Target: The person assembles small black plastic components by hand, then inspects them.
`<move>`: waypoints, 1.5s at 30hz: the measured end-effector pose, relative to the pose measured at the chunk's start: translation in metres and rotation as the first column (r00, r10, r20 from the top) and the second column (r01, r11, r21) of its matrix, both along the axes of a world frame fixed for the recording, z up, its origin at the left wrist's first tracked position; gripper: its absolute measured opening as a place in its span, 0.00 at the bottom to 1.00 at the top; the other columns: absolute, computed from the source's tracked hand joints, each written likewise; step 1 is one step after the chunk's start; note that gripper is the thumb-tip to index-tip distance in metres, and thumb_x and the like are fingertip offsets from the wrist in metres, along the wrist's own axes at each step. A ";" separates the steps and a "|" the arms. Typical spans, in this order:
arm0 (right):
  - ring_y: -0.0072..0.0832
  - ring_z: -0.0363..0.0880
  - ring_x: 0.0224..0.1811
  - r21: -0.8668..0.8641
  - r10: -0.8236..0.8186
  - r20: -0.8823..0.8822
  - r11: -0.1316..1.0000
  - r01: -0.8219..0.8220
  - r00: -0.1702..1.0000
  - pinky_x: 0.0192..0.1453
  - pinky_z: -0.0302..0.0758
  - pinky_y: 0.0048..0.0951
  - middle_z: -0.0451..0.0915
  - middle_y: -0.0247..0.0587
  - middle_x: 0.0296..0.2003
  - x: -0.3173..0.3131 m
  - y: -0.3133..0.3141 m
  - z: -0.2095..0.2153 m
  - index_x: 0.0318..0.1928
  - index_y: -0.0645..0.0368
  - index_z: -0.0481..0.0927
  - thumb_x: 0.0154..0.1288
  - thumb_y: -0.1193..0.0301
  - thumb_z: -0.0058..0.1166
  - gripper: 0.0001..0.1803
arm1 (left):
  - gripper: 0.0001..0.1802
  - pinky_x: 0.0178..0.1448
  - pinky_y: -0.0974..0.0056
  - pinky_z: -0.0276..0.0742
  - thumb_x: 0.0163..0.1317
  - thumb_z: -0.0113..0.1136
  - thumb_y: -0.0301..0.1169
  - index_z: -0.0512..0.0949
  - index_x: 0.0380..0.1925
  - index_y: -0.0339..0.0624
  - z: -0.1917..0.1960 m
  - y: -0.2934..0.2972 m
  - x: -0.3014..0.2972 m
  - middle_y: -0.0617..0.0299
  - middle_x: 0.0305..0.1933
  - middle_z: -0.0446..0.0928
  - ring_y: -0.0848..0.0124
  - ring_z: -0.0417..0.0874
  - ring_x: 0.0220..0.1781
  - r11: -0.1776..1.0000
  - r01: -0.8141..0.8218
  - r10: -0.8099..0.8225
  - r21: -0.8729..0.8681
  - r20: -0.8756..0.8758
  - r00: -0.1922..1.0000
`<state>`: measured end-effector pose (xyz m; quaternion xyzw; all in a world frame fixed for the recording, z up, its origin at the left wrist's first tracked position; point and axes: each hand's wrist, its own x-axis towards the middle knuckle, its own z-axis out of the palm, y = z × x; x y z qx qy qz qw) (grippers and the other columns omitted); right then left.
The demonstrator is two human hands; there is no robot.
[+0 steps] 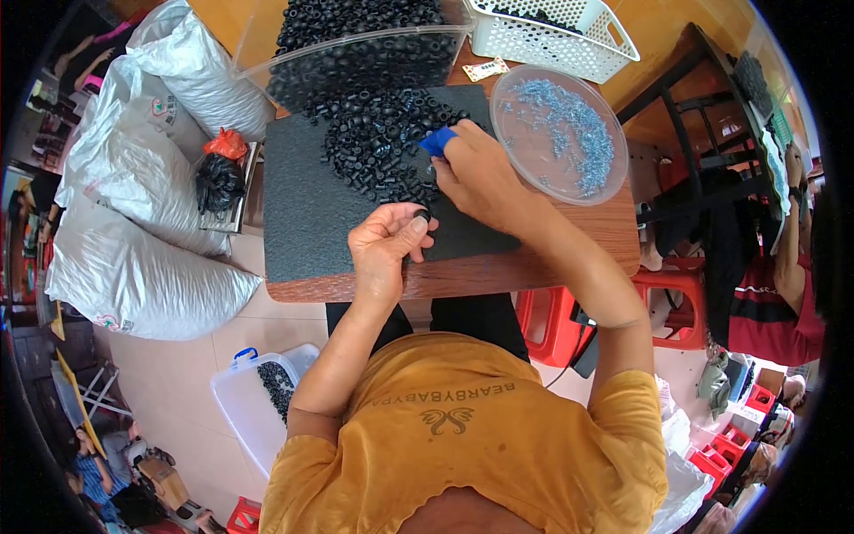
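My left hand (384, 242) pinches a small black plastic cap (422, 214) between thumb and fingers, above the near edge of a dark grey mat (302, 218). Just to its right and farther off is my right hand (483, 178), its fingers drawn together, with a blue wrap (437, 141) around a fingertip. Whatever sits in those fingers is too small to make out. A loose heap of small black plastic parts (374, 151) lies on the mat beyond both hands. Beside my right hand, a round clear tray (531, 158) holds many tiny blue pieces (583, 142).
At the table's far side stand a clear bin (356, 41) full of black parts and a white perforated basket (556, 55). Stuffed white sacks (151, 267) crowd the left. A white tub (236, 392) and red stools (544, 325) are on the floor. Another person's sleeve (774, 307) shows at right.
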<state>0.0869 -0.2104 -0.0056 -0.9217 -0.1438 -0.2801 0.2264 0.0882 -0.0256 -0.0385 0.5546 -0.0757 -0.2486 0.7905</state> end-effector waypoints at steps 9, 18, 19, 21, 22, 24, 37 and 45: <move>0.46 0.70 0.34 -0.054 0.092 0.295 0.995 -0.080 0.951 0.38 0.71 0.42 0.72 0.52 0.33 -0.034 0.021 -0.004 0.36 0.67 0.72 0.41 0.75 0.61 0.19 | 0.08 0.29 0.70 0.75 0.67 0.57 0.26 0.77 0.41 0.32 0.015 -0.010 0.000 0.54 0.34 0.82 0.71 0.82 0.29 0.980 -0.066 0.035 -0.188 -0.166 0.986; 0.45 0.71 0.32 0.094 -0.022 0.212 0.996 0.002 0.977 0.35 0.70 0.41 0.73 0.49 0.30 -0.046 0.042 -0.011 0.35 0.66 0.74 0.46 0.77 0.59 0.13 | 0.09 0.32 0.71 0.75 0.66 0.58 0.25 0.75 0.43 0.32 0.009 -0.017 -0.010 0.60 0.36 0.80 0.76 0.78 0.29 0.977 -0.127 0.121 -0.172 -0.047 0.992; 0.46 0.71 0.32 0.189 -0.054 0.156 0.982 0.024 0.986 0.35 0.70 0.41 0.73 0.49 0.30 -0.048 0.041 -0.009 0.35 0.65 0.74 0.48 0.77 0.59 0.12 | 0.09 0.32 0.71 0.75 0.66 0.58 0.25 0.75 0.44 0.32 0.009 -0.017 -0.010 0.60 0.35 0.80 0.76 0.77 0.29 0.976 -0.118 0.115 -0.182 -0.024 0.993; 0.46 0.71 0.33 0.334 -0.059 0.060 0.942 0.036 0.996 0.34 0.69 0.41 0.74 0.48 0.30 -0.052 0.041 -0.004 0.36 0.64 0.75 0.52 0.78 0.59 0.10 | 0.08 0.29 0.72 0.73 0.66 0.57 0.24 0.74 0.43 0.32 0.010 -0.016 -0.011 0.58 0.35 0.80 0.76 0.77 0.27 0.973 -0.122 0.127 -0.196 0.013 0.992; 0.47 0.71 0.33 0.385 -0.036 0.026 0.923 0.024 0.999 0.34 0.69 0.42 0.74 0.47 0.30 -0.055 0.041 -0.002 0.36 0.63 0.75 0.54 0.78 0.58 0.09 | 0.07 0.27 0.73 0.72 0.67 0.56 0.23 0.74 0.43 0.31 0.011 -0.017 -0.012 0.57 0.35 0.80 0.76 0.76 0.26 0.971 -0.124 0.133 -0.204 0.032 0.991; 0.46 0.72 0.33 0.440 -0.016 -0.004 0.898 0.016 1.000 0.34 0.70 0.42 0.75 0.47 0.30 -0.060 0.041 0.003 0.36 0.62 0.76 0.55 0.78 0.59 0.08 | 0.08 0.27 0.73 0.73 0.67 0.56 0.24 0.74 0.43 0.31 0.013 -0.016 -0.014 0.56 0.36 0.80 0.75 0.77 0.26 0.972 -0.103 0.111 -0.209 0.029 0.993; 0.22 0.75 0.34 0.818 -0.147 -0.107 0.549 0.171 0.983 0.38 0.72 0.26 0.78 0.35 0.31 -0.076 0.047 0.002 0.40 0.61 0.78 0.55 0.79 0.63 0.12 | 0.11 0.27 0.70 0.77 0.64 0.61 0.28 0.76 0.43 0.31 0.017 -0.007 -0.020 0.56 0.34 0.81 0.72 0.81 0.27 0.978 0.018 -0.027 -0.210 -0.040 0.999; 0.32 0.75 0.33 0.601 -0.196 -0.028 0.781 0.173 0.980 0.38 0.73 0.29 0.78 0.42 0.33 -0.079 0.049 0.000 0.40 0.62 0.78 0.53 0.79 0.62 0.12 | 0.10 0.30 0.71 0.76 0.65 0.61 0.27 0.77 0.43 0.32 0.018 -0.009 -0.028 0.57 0.33 0.81 0.74 0.80 0.28 0.974 0.022 -0.034 -0.226 -0.047 0.998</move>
